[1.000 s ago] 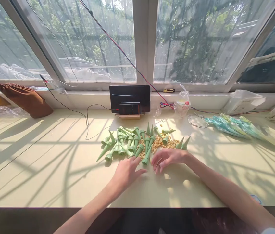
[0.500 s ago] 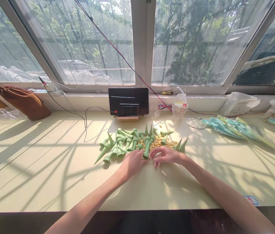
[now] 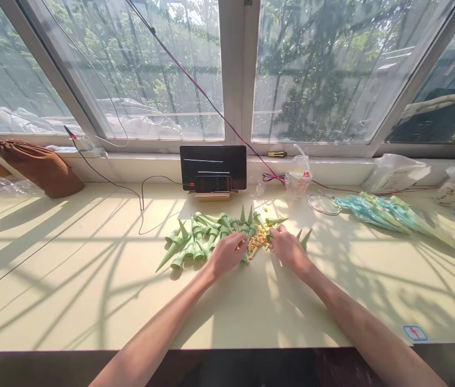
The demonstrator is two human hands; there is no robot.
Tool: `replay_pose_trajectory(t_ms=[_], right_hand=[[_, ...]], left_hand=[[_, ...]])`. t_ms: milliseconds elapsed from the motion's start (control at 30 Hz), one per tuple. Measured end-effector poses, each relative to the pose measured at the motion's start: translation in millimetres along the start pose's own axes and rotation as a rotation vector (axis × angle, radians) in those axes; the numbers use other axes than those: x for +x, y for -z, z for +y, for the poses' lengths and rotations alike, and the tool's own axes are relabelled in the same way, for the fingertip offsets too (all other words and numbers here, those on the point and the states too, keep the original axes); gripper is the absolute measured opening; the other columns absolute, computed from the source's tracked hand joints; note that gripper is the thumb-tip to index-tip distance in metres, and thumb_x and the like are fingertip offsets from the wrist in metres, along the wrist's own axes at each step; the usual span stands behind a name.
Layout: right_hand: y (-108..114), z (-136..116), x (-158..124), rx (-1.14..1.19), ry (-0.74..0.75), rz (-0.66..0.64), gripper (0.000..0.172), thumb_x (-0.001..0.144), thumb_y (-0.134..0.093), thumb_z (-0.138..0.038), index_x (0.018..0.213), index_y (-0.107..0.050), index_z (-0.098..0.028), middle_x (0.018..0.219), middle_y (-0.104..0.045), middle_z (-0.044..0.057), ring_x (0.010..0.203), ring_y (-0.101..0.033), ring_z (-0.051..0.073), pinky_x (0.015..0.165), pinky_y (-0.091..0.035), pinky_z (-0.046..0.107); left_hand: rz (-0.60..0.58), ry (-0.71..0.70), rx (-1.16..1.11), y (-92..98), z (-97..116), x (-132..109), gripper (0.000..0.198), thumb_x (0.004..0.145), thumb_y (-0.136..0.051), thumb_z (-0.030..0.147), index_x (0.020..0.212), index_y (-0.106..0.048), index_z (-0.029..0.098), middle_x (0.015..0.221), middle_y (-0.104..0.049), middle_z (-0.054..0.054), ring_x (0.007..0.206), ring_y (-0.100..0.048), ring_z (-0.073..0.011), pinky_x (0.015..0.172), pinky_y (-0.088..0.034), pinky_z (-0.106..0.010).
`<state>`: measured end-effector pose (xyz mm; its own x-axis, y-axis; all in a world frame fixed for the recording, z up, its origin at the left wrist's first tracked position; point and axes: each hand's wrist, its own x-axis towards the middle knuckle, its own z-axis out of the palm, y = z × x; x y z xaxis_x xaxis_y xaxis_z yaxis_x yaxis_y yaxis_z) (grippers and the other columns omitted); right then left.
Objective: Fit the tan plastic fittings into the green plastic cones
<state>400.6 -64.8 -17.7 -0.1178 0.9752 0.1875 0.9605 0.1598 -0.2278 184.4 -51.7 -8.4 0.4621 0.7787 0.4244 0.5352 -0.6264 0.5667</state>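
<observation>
Little tan pegs [image 3: 256,246] are heaped around the middle of the worktop [image 3: 90,301], so the clock's centred there. Most of the green cones [image 3: 193,236] are piled toward 9. The left hand [image 3: 229,252] is held at about 8, curled by the cones; whether anything's gripped can't be told. The right hand [image 3: 290,251] is at 3, fingertips partly hidden, so same deal. A black tablet [image 3: 213,153] is propped at 11.
</observation>
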Motion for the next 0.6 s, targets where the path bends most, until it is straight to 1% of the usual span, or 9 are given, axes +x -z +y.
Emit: replay_pose_trajectory(t_ms=[167,267,367,433,500,600], right_hand=[[-2.8,2.9,-0.7,0.048,-0.019,0.004,0.009,0.096,-0.051,-0.013,0.096,-0.059,-0.017,0.09,-0.057,0.009,0.066,-0.056,0.017,0.059,-0.039,0.028],[-4.2,1.1,-1.4,0.079,-0.023,0.051,0.011,0.096,-0.048,-0.014,0.095,-0.059,-0.017,0.089,-0.057,0.009,0.069,-0.057,0.019,0.062,-0.042,0.03],[-7.0,0.2,-2.8,0.157,0.003,0.178,0.016,0.094,-0.044,-0.013,0.097,-0.06,-0.016,0.089,-0.058,0.011,0.071,-0.058,0.021,0.065,-0.046,0.033],[-8.8,-1.0,-4.1,0.22,0.034,0.287,0.019,0.094,-0.044,-0.014,0.1,-0.061,-0.017,0.092,-0.059,0.011,0.071,-0.058,0.021,0.067,-0.048,0.035],[-10.3,-4.2,-5.6,0.288,0.076,0.374,0.02,0.095,-0.043,-0.018,0.105,-0.061,-0.017,0.096,-0.06,0.012,0.07,-0.059,0.02,0.067,-0.05,0.035],[-13.1,-13.0,-7.9,0.367,0.168,0.417,0.024,0.099,-0.04,-0.023,0.109,-0.062,-0.018,0.101,-0.062,0.014,0.072,-0.061,0.02,0.067,-0.05,0.034]], left_hand=[[0.047,0.002,-0.013,-0.6,-0.6,-6.2,0.026,0.097,-0.044,0.028,0.081,-0.062,0.017,0.068,-0.057,-0.001,0.056,-0.046,-0.0112,0.059,-0.038,-0.024],[0.088,-0.013,-0.026,-0.5,0.5,-6.4,0.028,0.099,-0.043,0.03,0.082,-0.062,0.018,0.066,-0.055,-0.001,0.058,-0.045,-0.012,0.059,-0.037,-0.025],[0.146,-0.001,-0.067,-0.8,0.3,-7.0,0.029,0.099,-0.044,0.032,0.081,-0.062,0.018,0.064,-0.053,-0.001,0.058,-0.045,-0.0124,0.059,-0.036,-0.025],[0.174,0.047,-0.127,-0.6,0.5,-7.4,0.031,0.098,-0.045,0.036,0.078,-0.06,0.018,0.061,-0.051,0.001,0.055,-0.043,-0.0117,0.056,-0.036,-0.025],[0.178,0.119,-0.229,-0.1,1.8,-7.5,0.034,0.097,-0.047,0.042,0.076,-0.059,0.018,0.057,-0.049,0.002,0.051,-0.043,-0.0107,0.052,-0.034,-0.024],[0.144,0.236,-0.442,0.8,6.0,-6.9,0.039,0.095,-0.049,0.05,0.076,-0.058,0.018,0.056,-0.052,0.003,0.044,-0.044,-0.0093,0.046,-0.033,-0.023]])
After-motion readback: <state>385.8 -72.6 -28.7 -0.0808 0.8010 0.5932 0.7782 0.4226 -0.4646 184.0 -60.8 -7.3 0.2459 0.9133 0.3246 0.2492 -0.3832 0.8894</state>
